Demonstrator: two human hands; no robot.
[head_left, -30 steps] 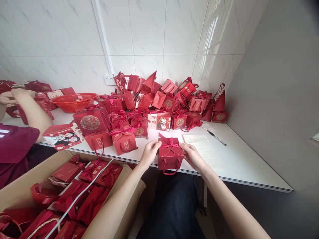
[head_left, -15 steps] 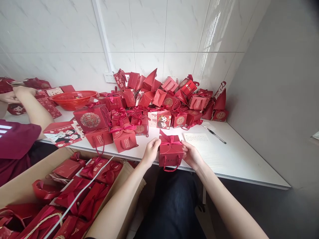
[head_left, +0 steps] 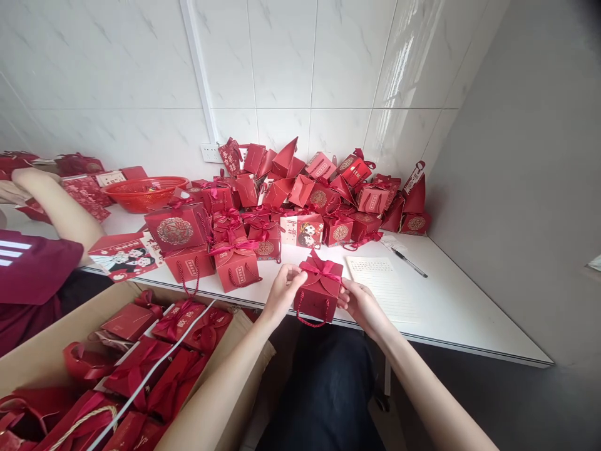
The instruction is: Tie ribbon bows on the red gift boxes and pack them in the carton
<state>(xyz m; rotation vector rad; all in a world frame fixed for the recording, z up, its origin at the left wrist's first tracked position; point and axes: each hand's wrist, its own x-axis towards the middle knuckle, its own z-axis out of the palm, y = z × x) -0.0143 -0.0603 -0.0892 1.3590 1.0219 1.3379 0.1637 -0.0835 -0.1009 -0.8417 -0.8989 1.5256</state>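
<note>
A small red gift box [head_left: 317, 302] with a rope handle stands at the table's front edge, its top tied with a pink-red ribbon bow [head_left: 323, 268]. At the box's upper left corner, my left hand [head_left: 284, 291] pinches the ribbon between thumb and fingers. My right hand [head_left: 364, 304] is closed on the ribbon's other side, at the right corner, its lower fingers curled beside the box. Part of the box's right side is hidden behind those fingers. To the left stands another red box with a bow [head_left: 237, 266].
Many red boxes [head_left: 319, 194] are heaped along the wall. A written notepad [head_left: 385, 288] and a pen [head_left: 409, 262] lie at right. An orange-red basket [head_left: 145, 194] stands at left, near another person's arm [head_left: 61, 203]. A carton [head_left: 28, 329] of red boxes is below left.
The box has turned and tilted slightly, its handle shifting left. My hands have moved from the box's sides up to the ribbon. The co-worker's arm has moved a little left.
</note>
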